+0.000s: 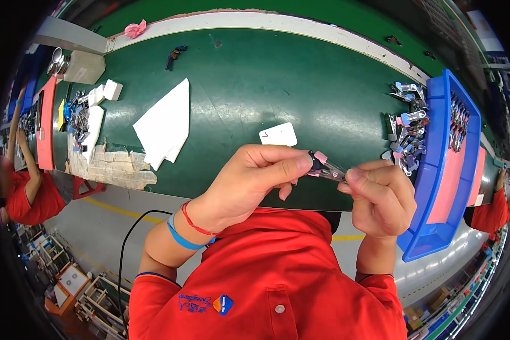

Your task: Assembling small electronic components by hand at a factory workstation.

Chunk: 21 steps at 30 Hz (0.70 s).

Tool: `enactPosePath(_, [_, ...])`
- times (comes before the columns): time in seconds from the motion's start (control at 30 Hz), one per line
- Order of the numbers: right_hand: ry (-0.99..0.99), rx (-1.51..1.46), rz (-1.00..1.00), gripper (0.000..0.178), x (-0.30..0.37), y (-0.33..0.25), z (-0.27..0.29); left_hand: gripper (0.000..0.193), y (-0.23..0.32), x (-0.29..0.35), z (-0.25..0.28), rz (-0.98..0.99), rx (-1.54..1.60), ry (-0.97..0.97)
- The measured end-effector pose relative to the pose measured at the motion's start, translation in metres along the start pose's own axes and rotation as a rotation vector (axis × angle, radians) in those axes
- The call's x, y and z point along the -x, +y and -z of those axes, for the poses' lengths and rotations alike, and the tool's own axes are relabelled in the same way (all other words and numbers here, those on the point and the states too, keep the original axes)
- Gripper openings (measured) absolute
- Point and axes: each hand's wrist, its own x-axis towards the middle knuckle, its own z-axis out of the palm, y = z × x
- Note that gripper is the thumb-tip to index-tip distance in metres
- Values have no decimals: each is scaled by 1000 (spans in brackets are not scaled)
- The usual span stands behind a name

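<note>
Just above the table's front edge I hold a small metal clip-like piece with a pink tip and dark parts. My left hand pinches its dark end between thumb and fingers. At the metal end, my right hand is closed, thumb against fingers. The fingers partly cover the piece, and its exact kind is unclear. A white card with a dark mark lies just beyond my left hand. Similar metal pieces with pink and blue tips form a loose pile to the right.
Beside the pile, a blue tray with a pink lining holds more such pieces. White sheets lie left on the green table. Farther left are white blocks and a dark heap of parts. Co-workers in red sit at both sides.
</note>
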Motion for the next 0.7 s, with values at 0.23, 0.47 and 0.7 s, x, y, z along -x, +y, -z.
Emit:
enactPosePath(0.23, [10,-16,-1,30,1,0,-1,23,0,3,3,-11,-43,-26])
enactPosePath(0.47, [28,-84,1,25,6,6,-2,23,6,6,3,-20,-11,-56])
enactPosePath(0.7, [44,-106,17,23,10,4,1,23,16,4,0,19,-215,-129])
